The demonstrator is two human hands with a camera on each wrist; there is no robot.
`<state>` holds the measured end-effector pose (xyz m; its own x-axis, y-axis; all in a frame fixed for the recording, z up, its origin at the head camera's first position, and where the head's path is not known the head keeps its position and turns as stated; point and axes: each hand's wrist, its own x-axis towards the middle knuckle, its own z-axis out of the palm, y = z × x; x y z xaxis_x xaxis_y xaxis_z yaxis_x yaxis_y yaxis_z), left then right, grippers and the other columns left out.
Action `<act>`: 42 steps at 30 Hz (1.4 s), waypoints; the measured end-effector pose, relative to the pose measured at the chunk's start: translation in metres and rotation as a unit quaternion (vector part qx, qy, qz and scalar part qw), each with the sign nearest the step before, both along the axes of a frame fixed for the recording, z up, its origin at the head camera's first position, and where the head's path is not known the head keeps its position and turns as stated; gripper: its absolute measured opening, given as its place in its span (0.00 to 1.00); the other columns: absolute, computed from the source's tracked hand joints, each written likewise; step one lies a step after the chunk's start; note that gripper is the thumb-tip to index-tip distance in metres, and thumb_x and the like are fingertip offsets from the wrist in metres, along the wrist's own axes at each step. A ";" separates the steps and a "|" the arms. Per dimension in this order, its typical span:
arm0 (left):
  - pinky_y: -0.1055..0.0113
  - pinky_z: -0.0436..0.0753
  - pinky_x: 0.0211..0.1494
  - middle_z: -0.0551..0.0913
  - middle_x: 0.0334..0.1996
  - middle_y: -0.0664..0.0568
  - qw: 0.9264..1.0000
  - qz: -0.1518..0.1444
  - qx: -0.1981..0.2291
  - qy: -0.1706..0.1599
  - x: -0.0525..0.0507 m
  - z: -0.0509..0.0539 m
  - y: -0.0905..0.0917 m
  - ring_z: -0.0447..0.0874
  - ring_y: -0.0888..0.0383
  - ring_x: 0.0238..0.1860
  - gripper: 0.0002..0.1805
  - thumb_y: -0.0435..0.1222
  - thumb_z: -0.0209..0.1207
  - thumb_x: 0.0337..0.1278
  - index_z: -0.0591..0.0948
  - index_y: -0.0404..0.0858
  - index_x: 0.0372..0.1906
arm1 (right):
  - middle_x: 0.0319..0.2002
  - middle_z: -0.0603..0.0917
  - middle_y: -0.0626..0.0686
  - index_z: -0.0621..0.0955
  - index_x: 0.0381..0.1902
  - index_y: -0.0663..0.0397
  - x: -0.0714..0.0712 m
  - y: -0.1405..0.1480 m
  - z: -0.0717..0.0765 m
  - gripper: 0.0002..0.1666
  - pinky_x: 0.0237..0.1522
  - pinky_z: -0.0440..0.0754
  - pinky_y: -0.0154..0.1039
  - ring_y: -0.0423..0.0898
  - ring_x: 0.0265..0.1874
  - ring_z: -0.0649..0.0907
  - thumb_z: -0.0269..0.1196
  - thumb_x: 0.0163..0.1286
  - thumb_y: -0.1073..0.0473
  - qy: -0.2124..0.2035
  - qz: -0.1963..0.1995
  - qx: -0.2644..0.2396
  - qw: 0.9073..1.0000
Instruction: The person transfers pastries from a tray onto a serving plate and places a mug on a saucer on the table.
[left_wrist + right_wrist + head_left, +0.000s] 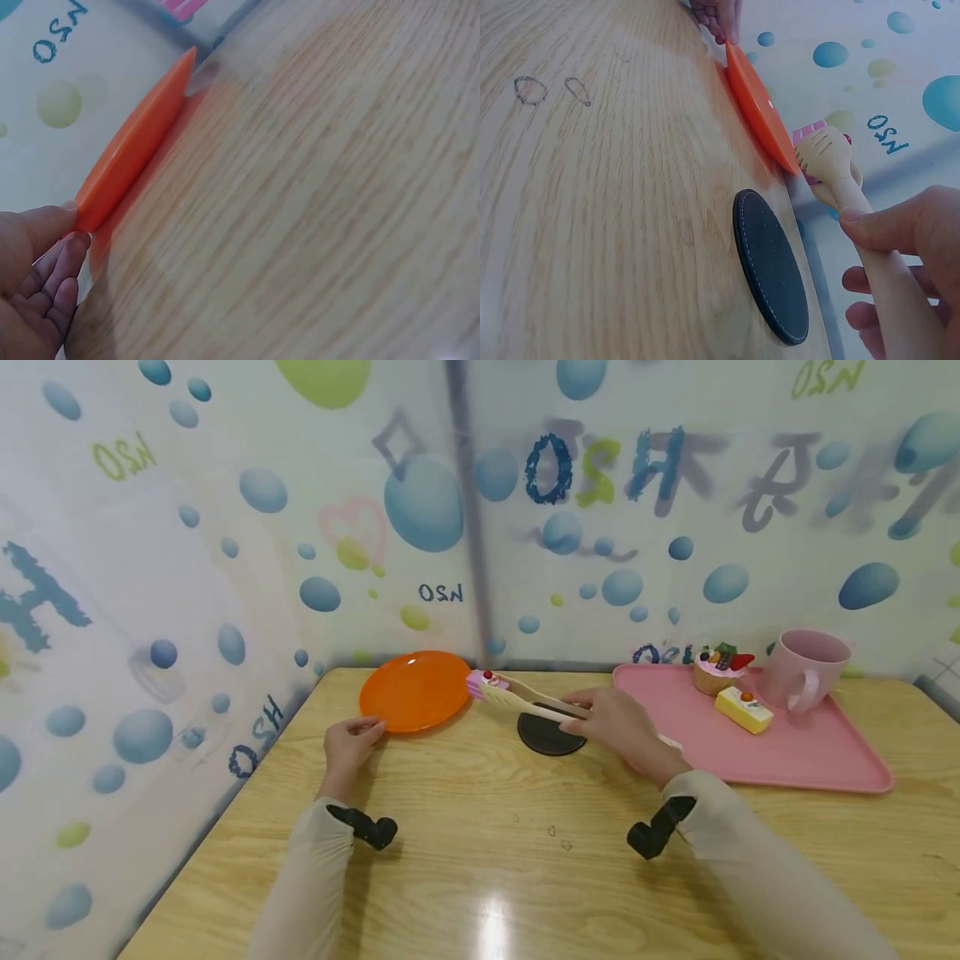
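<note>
My left hand (351, 750) pinches the near-left rim of an orange plate (417, 692), thumb above and fingers below in the left wrist view. A pair of cream tongs (517, 700) is gripped in my right hand (611, 724). Between the tong tips sits a small pink toy cake (486, 683) with a red berry on top, just off the plate's right edge. In the right wrist view the tongs (855, 196) hold the pink cake (810, 133) above table height. Beneath the tongs lies a round black coaster (551, 732).
A pink tray (817, 758) at the right carries a pink mug (806, 668), a toy cupcake (717, 672) with fruit and a yellow toy cake (743, 708). A patterned curtain wall (525, 568) closes off the back and left of the wooden table (480, 852).
</note>
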<state>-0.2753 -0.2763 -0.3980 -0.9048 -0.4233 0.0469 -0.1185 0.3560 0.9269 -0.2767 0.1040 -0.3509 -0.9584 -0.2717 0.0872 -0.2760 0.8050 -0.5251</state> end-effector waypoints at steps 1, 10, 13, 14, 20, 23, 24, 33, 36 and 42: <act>0.79 0.74 0.26 0.79 0.23 0.55 1.000 0.001 0.000 0.000 0.000 0.000 0.000 0.74 0.69 0.22 0.17 0.33 0.64 0.50 0.81 0.25 0.43 | 0.19 0.79 0.46 0.79 0.54 0.47 -0.001 -0.001 0.001 0.28 0.21 0.64 0.36 0.43 0.20 0.71 0.68 0.55 0.47 0.002 0.001 0.001 1.000; 0.80 0.74 0.26 0.79 0.20 0.56 1.000 0.002 0.000 0.003 0.000 -0.001 -0.002 0.73 0.70 0.22 0.17 0.32 0.65 0.49 0.81 0.25 0.42 | 0.31 0.82 0.48 0.79 0.55 0.45 -0.008 -0.012 0.003 0.28 0.17 0.68 0.37 0.44 0.22 0.74 0.67 0.56 0.46 0.011 0.011 0.016 1.000; 0.80 0.74 0.26 0.78 0.21 0.56 1.000 0.000 0.004 0.005 -0.001 -0.001 -0.002 0.73 0.70 0.22 0.17 0.32 0.65 0.49 0.81 0.25 0.43 | 0.29 0.82 0.48 0.79 0.54 0.45 -0.010 -0.016 0.002 0.28 0.16 0.68 0.37 0.44 0.21 0.74 0.67 0.56 0.46 0.016 0.012 0.023 1.000; 0.80 0.74 0.26 0.78 0.20 0.56 1.000 0.000 0.007 0.006 -0.001 -0.001 -0.002 0.74 0.70 0.22 0.17 0.32 0.65 0.49 0.81 0.24 0.43 | 0.28 0.81 0.48 0.79 0.54 0.45 -0.011 -0.017 0.002 0.28 0.16 0.68 0.37 0.44 0.22 0.74 0.67 0.56 0.46 0.017 0.013 0.024 0.999; 0.79 0.75 0.26 0.78 0.20 0.57 1.000 0.000 0.013 0.005 -0.001 -0.001 -0.002 0.74 0.69 0.21 0.17 0.31 0.65 0.49 0.80 0.24 0.43 | 0.28 0.82 0.48 0.79 0.54 0.46 -0.014 -0.023 0.002 0.27 0.14 0.65 0.35 0.44 0.21 0.74 0.67 0.56 0.47 0.012 0.016 0.020 1.000; 0.79 0.75 0.26 0.78 0.20 0.57 1.000 -0.004 0.015 0.003 -0.001 -0.002 -0.003 0.75 0.69 0.22 0.17 0.32 0.65 0.49 0.80 0.24 0.43 | 0.31 0.83 0.50 0.80 0.54 0.47 -0.015 -0.025 0.002 0.26 0.15 0.66 0.35 0.44 0.21 0.76 0.67 0.56 0.48 0.016 0.016 0.013 1.000; 0.79 0.75 0.27 0.79 0.20 0.56 1.000 -0.005 0.017 0.003 -0.002 -0.002 -0.003 0.75 0.69 0.22 0.17 0.32 0.65 0.49 0.80 0.24 0.43 | 0.31 0.84 0.50 0.80 0.53 0.47 -0.015 -0.025 0.002 0.26 0.15 0.67 0.35 0.44 0.22 0.76 0.67 0.56 0.48 0.018 0.017 0.011 1.000; 0.79 0.75 0.27 0.79 0.20 0.56 1.000 -0.010 0.015 0.008 -0.003 -0.002 -0.003 0.75 0.70 0.21 0.17 0.31 0.65 0.50 0.80 0.24 0.43 | 0.34 0.84 0.52 0.80 0.54 0.47 -0.019 -0.027 0.000 0.26 0.20 0.71 0.37 0.44 0.25 0.79 0.67 0.57 0.49 0.021 0.018 0.010 1.000; 0.79 0.74 0.26 0.79 0.21 0.56 1.000 -0.007 0.007 0.010 -0.003 -0.003 -0.003 0.74 0.70 0.21 0.16 0.32 0.65 0.50 0.80 0.24 0.43 | 0.32 0.84 0.50 0.79 0.54 0.47 -0.020 -0.029 0.001 0.26 0.19 0.70 0.37 0.43 0.23 0.77 0.67 0.57 0.48 0.024 0.020 0.012 0.999; 0.79 0.74 0.26 0.78 0.20 0.57 1.000 -0.004 0.008 0.011 -0.002 -0.004 -0.003 0.74 0.70 0.21 0.17 0.32 0.65 0.50 0.81 0.24 0.42 | 0.29 0.83 0.49 0.80 0.53 0.47 -0.020 -0.032 0.001 0.26 0.19 0.69 0.37 0.43 0.21 0.76 0.67 0.56 0.48 0.034 0.031 0.013 0.999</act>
<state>-0.2776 -0.2794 -0.4021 -0.9073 -0.4161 0.0596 -0.0952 0.3413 0.9351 -0.2969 0.0724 -0.3500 -0.9317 -0.3332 0.1446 -0.3603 0.7980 -0.4831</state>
